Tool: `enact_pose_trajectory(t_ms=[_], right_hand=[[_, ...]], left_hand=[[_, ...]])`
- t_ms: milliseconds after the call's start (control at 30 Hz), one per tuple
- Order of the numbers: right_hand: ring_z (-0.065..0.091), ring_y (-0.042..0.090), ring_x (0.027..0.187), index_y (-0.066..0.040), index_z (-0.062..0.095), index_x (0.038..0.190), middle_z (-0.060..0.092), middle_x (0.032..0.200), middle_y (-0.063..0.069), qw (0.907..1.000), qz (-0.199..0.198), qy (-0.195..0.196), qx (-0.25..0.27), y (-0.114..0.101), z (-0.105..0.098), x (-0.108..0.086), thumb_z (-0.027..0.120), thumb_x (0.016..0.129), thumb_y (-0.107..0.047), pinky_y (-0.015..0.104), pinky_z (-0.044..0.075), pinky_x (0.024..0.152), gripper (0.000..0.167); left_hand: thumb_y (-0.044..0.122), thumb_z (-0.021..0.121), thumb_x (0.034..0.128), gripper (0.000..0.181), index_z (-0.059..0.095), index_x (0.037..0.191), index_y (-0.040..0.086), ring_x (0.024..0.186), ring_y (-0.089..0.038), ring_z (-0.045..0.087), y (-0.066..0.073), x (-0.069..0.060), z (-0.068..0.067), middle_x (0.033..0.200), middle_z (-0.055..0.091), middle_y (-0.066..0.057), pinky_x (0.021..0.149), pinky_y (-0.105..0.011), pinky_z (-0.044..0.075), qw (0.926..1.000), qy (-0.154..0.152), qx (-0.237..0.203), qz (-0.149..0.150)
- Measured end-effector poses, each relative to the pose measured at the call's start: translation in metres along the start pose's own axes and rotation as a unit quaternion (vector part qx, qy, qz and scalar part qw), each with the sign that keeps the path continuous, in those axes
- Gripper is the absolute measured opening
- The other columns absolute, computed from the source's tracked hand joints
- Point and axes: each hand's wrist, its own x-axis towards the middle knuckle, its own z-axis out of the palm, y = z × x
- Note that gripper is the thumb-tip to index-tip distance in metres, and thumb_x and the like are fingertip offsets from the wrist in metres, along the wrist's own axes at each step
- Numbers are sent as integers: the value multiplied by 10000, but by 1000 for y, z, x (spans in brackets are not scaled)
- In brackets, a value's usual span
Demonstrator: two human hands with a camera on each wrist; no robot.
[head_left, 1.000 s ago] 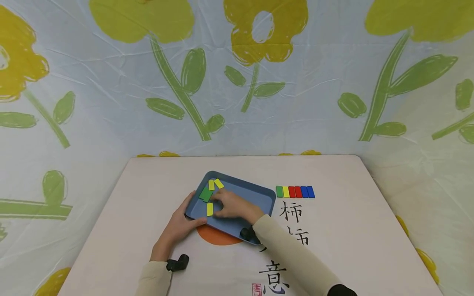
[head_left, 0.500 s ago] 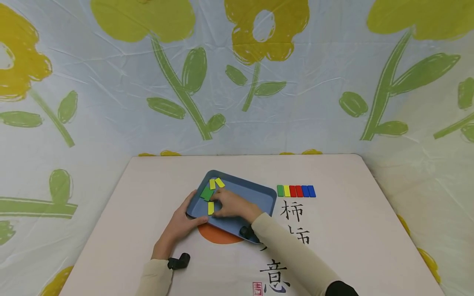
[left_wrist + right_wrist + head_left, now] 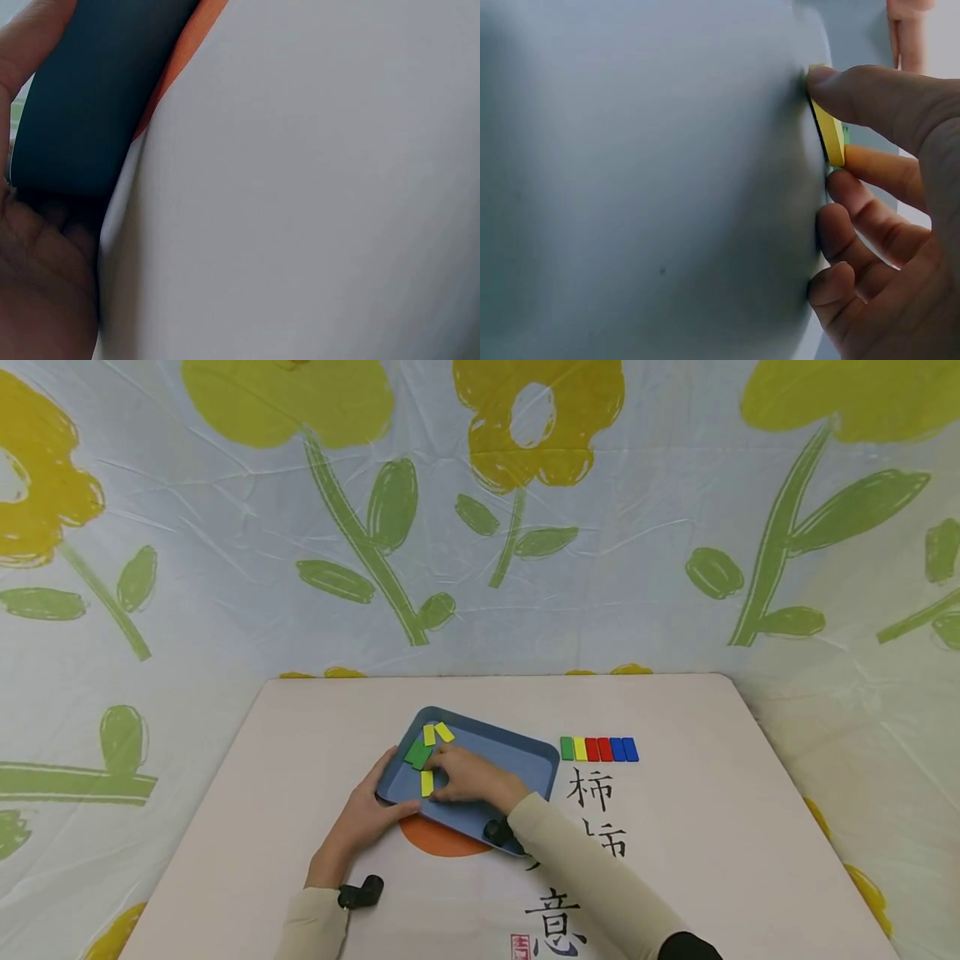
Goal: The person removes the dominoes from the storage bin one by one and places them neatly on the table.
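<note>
A blue tray (image 3: 510,760) lies tilted on the table; its left end is gripped by my left hand (image 3: 363,818), thumb on the near side and fingers partly hidden under the tray in the left wrist view. Inside, my right hand (image 3: 472,775) pinches a yellow tile (image 3: 829,135) between thumb and index finger, its other fingers curled against the tray floor. Green tiles (image 3: 417,753) lie just beyond that tile, and two more yellow tiles (image 3: 444,732) are near the tray's far left corner.
Right of the tray, a row of green, yellow, red and blue tiles (image 3: 599,749) lies on the table (image 3: 712,793). Black characters (image 3: 557,920) and an orange disc (image 3: 442,841) are printed on the surface. A flowered cloth (image 3: 637,543) hangs behind.
</note>
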Motion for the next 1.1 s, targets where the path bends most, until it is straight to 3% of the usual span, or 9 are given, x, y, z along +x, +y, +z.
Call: enact_pose_trajectory(t_ms=[700,900,1100], right_hand=[[551,250,1351,-95,670,1362,601,1438,93,9976,202,109,655,15,-12,-13,777,928,-239,398,484,1116,470],[593,262,1258,-88,681,1349,621,1374,112,9976,178,338,572,24,-23,-22,780,920,-224,414,522,1040,461],[603,222,1129,-122,679,1360,622,1312,101,9967,458,407,540,35,-36,-34,774,923,-248,400,539,966,465]], left_hand=[[500,854,811,1068,192,1641,385,1523,-408,312,-2,0,1,1682,289,-129,1199,-652,295,10000,17,76,4],[513,846,815,1064,185,1641,389,1536,-404,290,-2,1,2,1688,281,-118,1206,-657,280,10000,23,96,8],[519,844,813,1063,191,1641,387,1540,-402,279,-4,1,3,1691,274,-116,1208,-658,275,10000,36,83,3]])
